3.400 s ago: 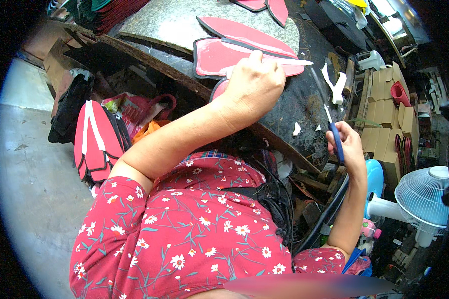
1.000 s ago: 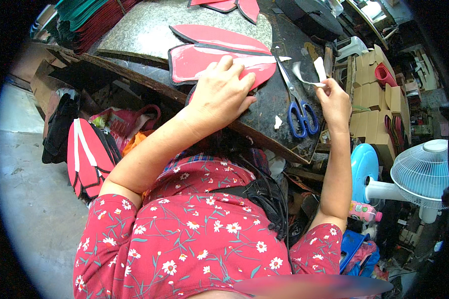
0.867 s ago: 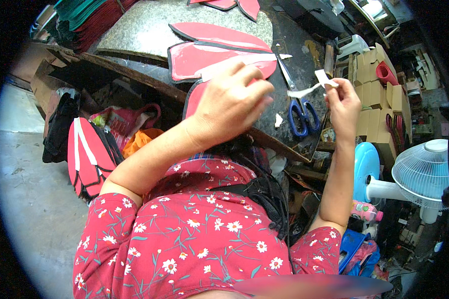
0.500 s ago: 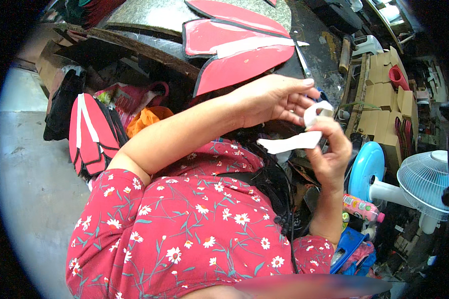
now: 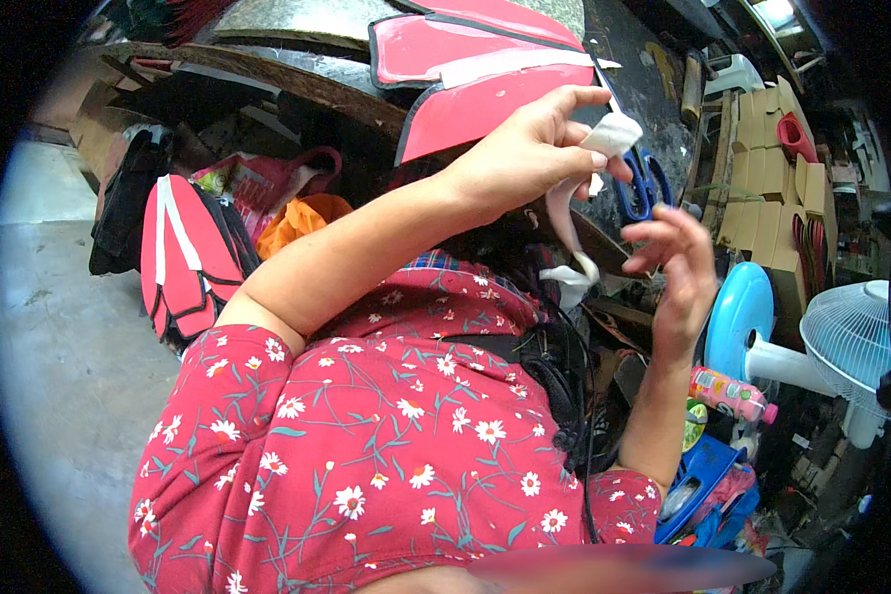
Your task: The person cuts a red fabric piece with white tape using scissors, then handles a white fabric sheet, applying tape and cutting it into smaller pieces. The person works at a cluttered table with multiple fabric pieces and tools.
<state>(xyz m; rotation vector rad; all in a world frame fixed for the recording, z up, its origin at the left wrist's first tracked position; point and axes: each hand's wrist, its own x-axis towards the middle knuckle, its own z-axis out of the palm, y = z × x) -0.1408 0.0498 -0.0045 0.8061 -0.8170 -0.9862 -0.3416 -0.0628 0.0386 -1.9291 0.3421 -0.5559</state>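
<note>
My left hand [image 5: 531, 148] pinches a white strip [image 5: 564, 220] between thumb and fingers. One end curls over the fingers, and the rest dangles below in a loose twist. To its right my right hand [image 5: 679, 272] is raised with its fingers apart, holding nothing. Just above that hand lie scissors [image 5: 640, 190] with blue handles, their blades pointing up and away. Beyond my left hand, large red petal-shaped pieces [image 5: 505, 105] with black edging rest on the work surface. A white band [image 5: 505, 67] runs along them.
At left, a similar red stack [image 5: 175, 259] with white bands stands by an orange cloth [image 5: 302, 224]. On the right are cardboard boxes [image 5: 757, 178], a blue round stool seat [image 5: 741, 315], a white fan [image 5: 846, 337], a pink bottle [image 5: 731, 394] and a blue basket [image 5: 703, 485].
My right hand has let go of the white strip and moved down, away from it. My left hand has risen with the strip, which now hangs down. The scissors' blue handles show more fully.
</note>
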